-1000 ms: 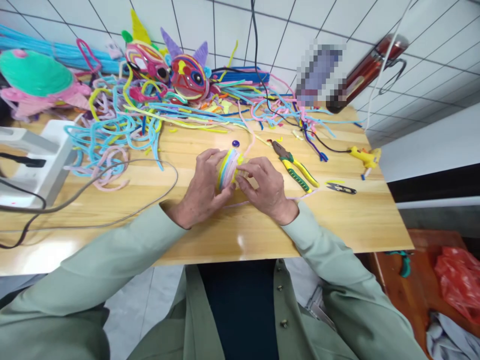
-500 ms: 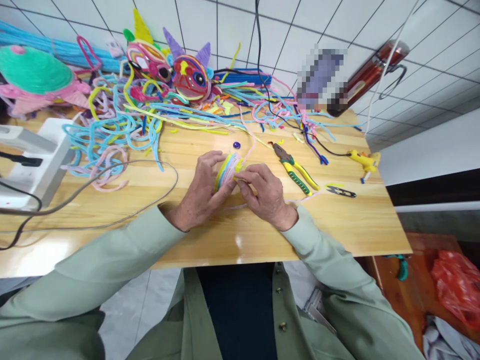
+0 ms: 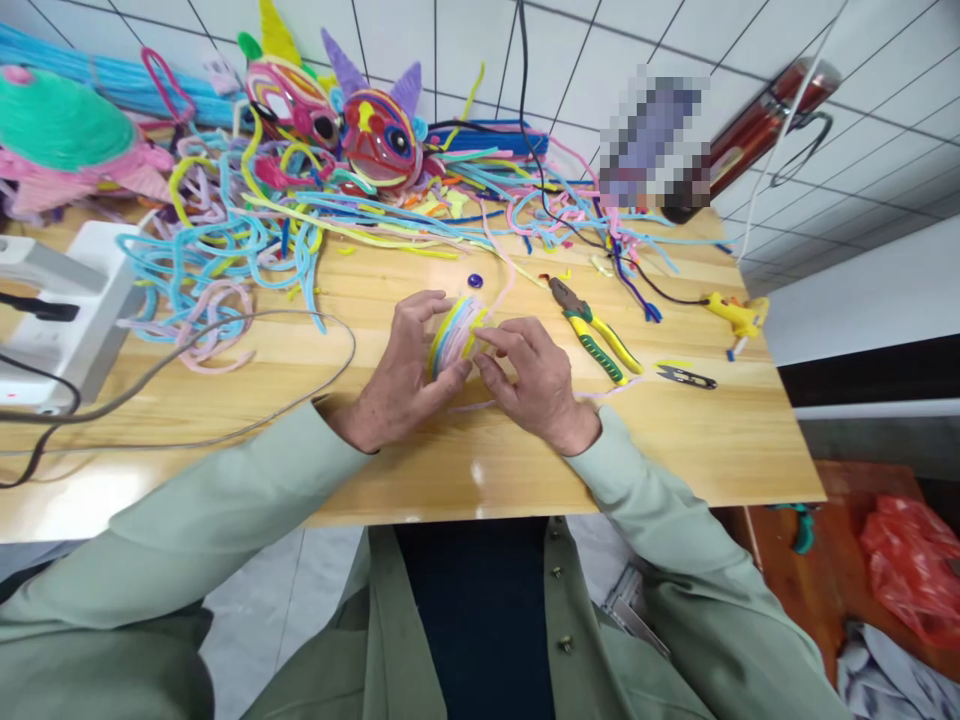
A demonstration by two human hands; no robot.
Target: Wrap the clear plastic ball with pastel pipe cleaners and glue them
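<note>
A small rounded piece wound with yellow, blue and pink fuzzy strips (image 3: 456, 338) is held on its left side by my left hand (image 3: 401, 375), thumb below and fingers behind. On its right, my right hand (image 3: 531, 380) touches the yellow edge with the index fingertip; the thumb is apart from that finger, and nothing shows between them. A pink strip (image 3: 504, 270) runs up from behind the piece. Just beyond the piece, a dark blue round bead (image 3: 475, 281) lies on the wooden table (image 3: 420, 480).
Green-yellow pliers (image 3: 596, 335), small black snips (image 3: 686, 376) and a yellow glue gun (image 3: 739, 315) lie at the right. Tangled fuzzy strips (image 3: 247, 240) and two colourful masks (image 3: 382, 140) fill the back. A white power strip (image 3: 97, 300) and cables are left.
The right thumb and index finger have moved apart, where they were pinched at the yellow edge. The wound piece is turned slightly, showing more of its face. The view has shifted a little.
</note>
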